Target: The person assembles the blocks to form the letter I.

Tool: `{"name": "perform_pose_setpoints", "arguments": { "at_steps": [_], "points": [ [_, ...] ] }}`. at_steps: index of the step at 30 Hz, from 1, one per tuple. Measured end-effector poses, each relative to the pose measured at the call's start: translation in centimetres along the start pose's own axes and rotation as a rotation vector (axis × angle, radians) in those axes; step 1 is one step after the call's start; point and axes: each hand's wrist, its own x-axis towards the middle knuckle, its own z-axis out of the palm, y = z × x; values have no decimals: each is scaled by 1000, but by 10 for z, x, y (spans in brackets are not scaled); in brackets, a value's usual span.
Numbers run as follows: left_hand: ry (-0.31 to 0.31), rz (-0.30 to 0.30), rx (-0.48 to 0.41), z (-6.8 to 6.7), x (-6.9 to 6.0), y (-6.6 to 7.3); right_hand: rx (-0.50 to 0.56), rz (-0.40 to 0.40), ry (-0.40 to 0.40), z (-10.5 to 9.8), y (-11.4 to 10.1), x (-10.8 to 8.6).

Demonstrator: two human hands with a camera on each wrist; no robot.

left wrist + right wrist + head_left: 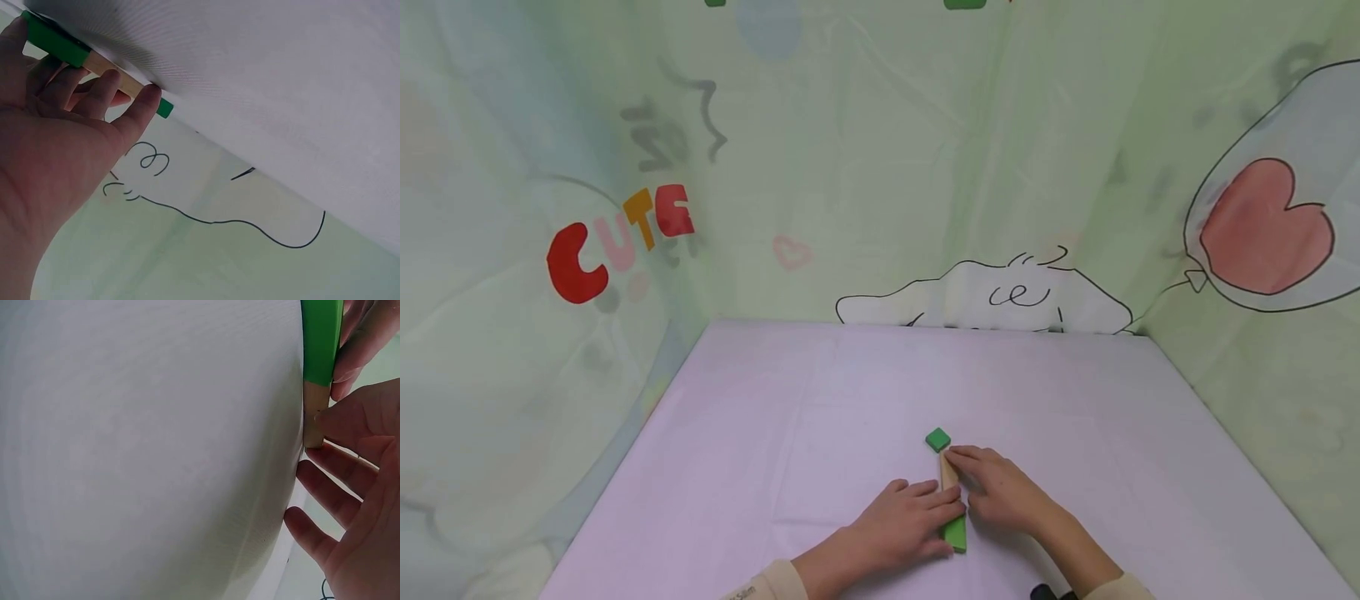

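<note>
Lining up these blocks on the counter (715, 467) seems to be the step in hand, and it calls for one steady side and one gentle side. The left hand (910, 521) is clamped on the long green block (955, 533), thumb by its near end, fingers reaching across to the wooden block (947, 475); it should act as the anchor. The right hand (1003, 492) pinches the wooden block around its far end, so small nudges flat along the counter would best square the joint. Too hard a push could knock the small green block (937, 439), just past that end; whether they touch, I cannot tell. The row runs roughly toward the counter's far edge, well apart from its left and right edges.

Counting: two green blocks, one long and one small; one wooden block; two hands.
</note>
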Motion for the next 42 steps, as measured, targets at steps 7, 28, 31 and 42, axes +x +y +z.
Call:
{"name": "perform_pose_setpoints", "arguments": {
  "at_steps": [7, 28, 31, 42],
  "points": [
    [-23, -10, 38, -2, 0, 2, -11, -17, 2, -1, 0, 0],
    [-2, -23, 13, 1, 2, 4, 2, 45, -24, -1, -1, 0],
    [-1, -25, 10, 2, 2, 4, 5, 43, -25, 0, 0, 1],
    [-17, -39, -3, 1, 2, 6, 6, -1, -23, -2, 1, 1]
  ]
}}
